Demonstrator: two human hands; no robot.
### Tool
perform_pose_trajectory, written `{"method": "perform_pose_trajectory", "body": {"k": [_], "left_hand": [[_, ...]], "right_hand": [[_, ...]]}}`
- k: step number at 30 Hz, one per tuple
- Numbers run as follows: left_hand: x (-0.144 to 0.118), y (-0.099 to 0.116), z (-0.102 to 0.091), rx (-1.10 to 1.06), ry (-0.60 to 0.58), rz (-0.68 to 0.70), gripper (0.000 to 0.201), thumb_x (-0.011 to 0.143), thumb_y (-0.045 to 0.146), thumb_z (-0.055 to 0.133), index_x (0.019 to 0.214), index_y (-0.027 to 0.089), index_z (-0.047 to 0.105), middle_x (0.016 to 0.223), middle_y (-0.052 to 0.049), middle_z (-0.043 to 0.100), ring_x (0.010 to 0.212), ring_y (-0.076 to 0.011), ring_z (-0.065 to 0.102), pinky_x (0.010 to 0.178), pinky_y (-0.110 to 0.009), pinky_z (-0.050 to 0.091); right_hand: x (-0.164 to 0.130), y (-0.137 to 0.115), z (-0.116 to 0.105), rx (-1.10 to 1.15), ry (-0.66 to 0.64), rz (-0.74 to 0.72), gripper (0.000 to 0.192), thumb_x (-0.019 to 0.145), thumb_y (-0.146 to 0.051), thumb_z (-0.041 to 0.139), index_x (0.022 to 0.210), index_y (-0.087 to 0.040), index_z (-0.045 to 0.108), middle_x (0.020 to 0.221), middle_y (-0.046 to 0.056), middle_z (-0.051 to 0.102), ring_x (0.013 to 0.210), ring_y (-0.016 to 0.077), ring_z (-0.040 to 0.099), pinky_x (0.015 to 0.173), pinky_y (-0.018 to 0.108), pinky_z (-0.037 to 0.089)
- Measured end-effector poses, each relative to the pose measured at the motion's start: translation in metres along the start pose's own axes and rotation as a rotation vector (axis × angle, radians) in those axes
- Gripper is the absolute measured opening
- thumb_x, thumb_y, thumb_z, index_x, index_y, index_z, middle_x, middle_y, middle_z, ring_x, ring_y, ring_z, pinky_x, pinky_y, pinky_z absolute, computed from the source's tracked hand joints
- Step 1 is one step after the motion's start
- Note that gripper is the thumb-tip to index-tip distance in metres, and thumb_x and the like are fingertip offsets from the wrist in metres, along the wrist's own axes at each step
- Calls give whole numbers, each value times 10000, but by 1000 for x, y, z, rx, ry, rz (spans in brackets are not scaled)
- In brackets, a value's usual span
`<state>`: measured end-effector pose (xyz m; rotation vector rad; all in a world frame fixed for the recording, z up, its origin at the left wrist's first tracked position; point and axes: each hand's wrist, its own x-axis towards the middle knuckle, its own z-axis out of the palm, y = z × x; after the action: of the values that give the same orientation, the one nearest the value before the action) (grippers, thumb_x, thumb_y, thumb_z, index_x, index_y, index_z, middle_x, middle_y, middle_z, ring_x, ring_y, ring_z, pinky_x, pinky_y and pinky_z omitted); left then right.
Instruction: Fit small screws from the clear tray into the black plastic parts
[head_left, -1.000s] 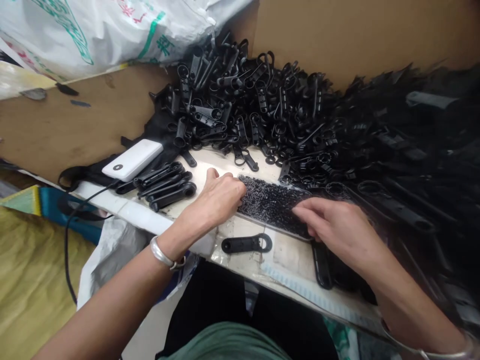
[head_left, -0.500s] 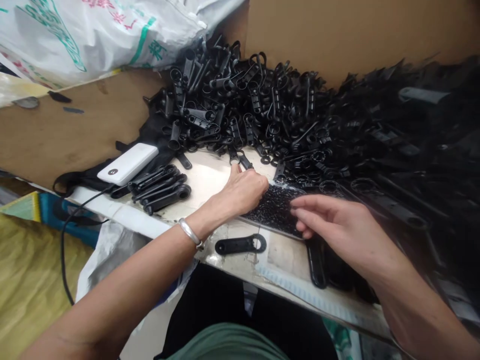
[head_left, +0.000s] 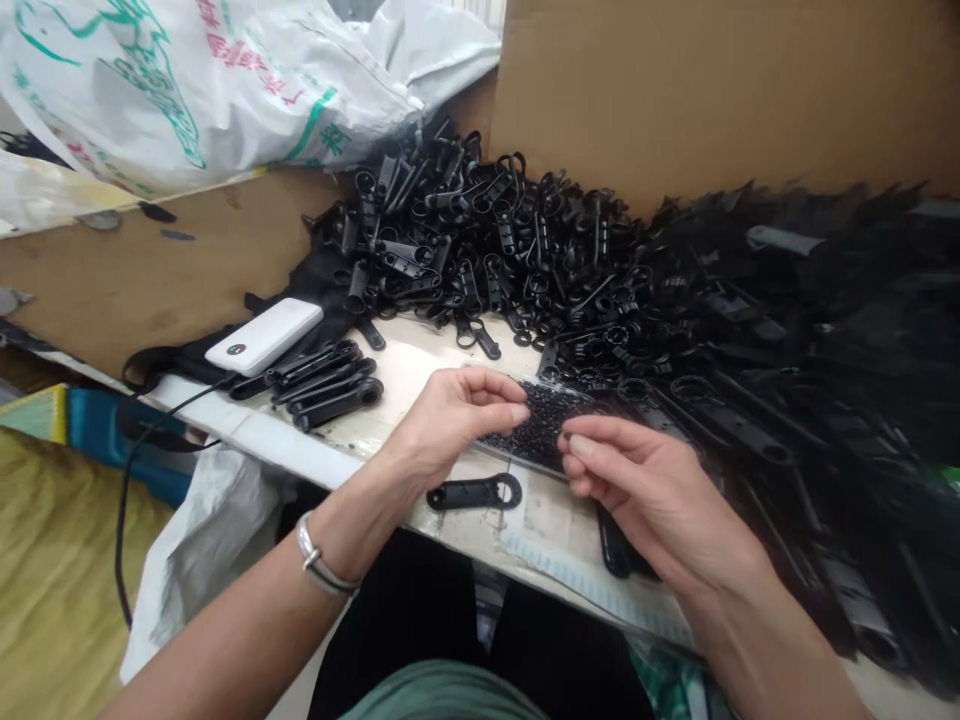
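Both hands meet low over the near edge of the table (head_left: 420,372). Left hand (head_left: 442,420) has its fingers curled in narrow, thumb meeting fingertips above the flat tray of small black pieces (head_left: 541,425); whether it pinches one of them is too small to tell. Right hand (head_left: 645,490) sits just beside it, fingers bent and close together at the tray's near rim, grip likewise unclear. Just below the left hand a single black plastic handle (head_left: 472,493) lies flat on the table. Farther left, a short stack of the same handles (head_left: 330,382) rests beside a white power bank (head_left: 264,336). Beyond the tray rises a large heap of black handles (head_left: 510,240), backed by brown cardboard (head_left: 712,90) and a white printed sack (head_left: 195,90).
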<state>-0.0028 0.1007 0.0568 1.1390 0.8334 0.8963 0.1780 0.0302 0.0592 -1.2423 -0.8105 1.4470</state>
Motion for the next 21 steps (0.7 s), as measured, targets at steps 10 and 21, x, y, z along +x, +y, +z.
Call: {"method": "perform_pose_trajectory", "body": {"k": [10, 21], "left_hand": [[-33, -13, 12, -373, 62, -125, 225, 620, 138, 811, 776, 109, 651, 711, -39, 703, 651, -121, 666, 709, -242, 503], [-41, -16, 17, -299, 58, -57, 218, 607, 162, 828, 746, 105, 670, 666, -37, 697, 625, -115, 648, 646, -221, 506]], "right_hand": [[-14, 9, 23, -123, 85, -220, 257, 647, -308, 841, 832, -171, 727, 757, 32, 665, 584, 121, 578, 580, 241, 520], [-20, 11, 24, -369, 84, -298, 152, 760, -293, 761, 873, -198, 729, 817, 19, 694, 623, 123, 613, 609, 219, 529]]}}
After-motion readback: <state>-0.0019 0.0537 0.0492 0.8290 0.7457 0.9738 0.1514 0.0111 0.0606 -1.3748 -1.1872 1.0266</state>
